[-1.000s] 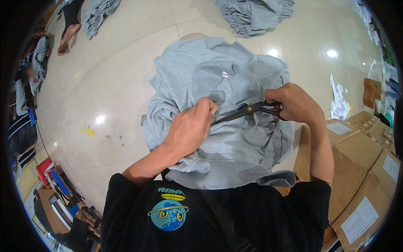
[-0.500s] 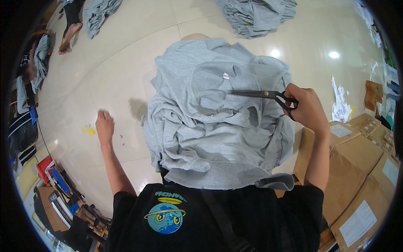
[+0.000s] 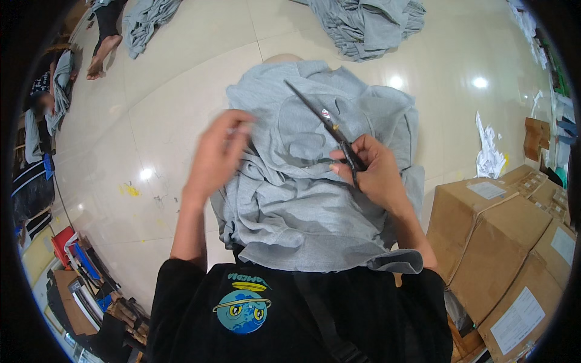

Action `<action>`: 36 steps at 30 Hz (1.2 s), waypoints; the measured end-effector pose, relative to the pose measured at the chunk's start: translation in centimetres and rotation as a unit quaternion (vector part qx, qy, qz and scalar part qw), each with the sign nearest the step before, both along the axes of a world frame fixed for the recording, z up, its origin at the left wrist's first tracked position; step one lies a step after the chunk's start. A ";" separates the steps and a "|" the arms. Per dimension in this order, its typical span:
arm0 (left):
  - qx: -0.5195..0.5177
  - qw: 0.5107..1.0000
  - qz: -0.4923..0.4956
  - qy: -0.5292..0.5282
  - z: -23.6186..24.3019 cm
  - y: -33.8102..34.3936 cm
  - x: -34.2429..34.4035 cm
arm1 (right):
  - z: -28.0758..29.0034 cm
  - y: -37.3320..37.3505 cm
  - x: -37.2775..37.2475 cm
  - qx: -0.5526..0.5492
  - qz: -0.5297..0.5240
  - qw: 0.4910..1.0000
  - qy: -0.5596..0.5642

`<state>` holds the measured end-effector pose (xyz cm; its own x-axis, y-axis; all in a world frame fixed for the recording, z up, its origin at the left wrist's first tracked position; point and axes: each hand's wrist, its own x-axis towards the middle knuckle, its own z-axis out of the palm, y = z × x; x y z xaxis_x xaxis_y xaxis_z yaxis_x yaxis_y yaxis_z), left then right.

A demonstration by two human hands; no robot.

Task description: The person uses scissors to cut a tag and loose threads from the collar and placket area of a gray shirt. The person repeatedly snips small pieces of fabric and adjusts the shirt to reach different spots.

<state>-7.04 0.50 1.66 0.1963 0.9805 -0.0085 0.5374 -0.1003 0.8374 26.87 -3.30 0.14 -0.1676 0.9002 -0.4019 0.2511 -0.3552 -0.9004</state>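
A crumpled grey sweatshirt [image 3: 308,199] lies over my lap and knee. My right hand [image 3: 372,172] grips a pair of black scissors [image 3: 324,121] by the handles, blades closed and pointing up and to the left over the fabric. My left hand [image 3: 218,154] hovers at the left edge of the sweatshirt, fingers loosely curled near the cloth, holding nothing that I can see.
Brown cardboard boxes [image 3: 502,236] stand at my right. A pile of grey garments [image 3: 369,24] lies on the glossy floor ahead, another [image 3: 142,24] at far left beside a seated person [image 3: 48,109]. White plastic scraps [image 3: 490,154] lie at right.
My left hand came back from the floor at left up to the sweatshirt's edge. My right hand moved left and down, swinging the scissors so their blades point up-left.
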 end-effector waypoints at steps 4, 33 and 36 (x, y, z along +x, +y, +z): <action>-0.021 0.978 -0.203 0.049 0.6 1.0 5.7 | -0.4 -3.0 -0.3 -0.046 -0.018 0.999 0.011; -0.125 0.974 -0.159 0.100 -1.0 -0.7 8.4 | 1.7 -4.9 2.6 0.004 -0.033 0.992 -0.125; -0.091 0.987 -0.125 0.042 -1.2 -1.7 8.2 | 7.6 -2.4 3.8 0.072 0.013 0.963 -0.260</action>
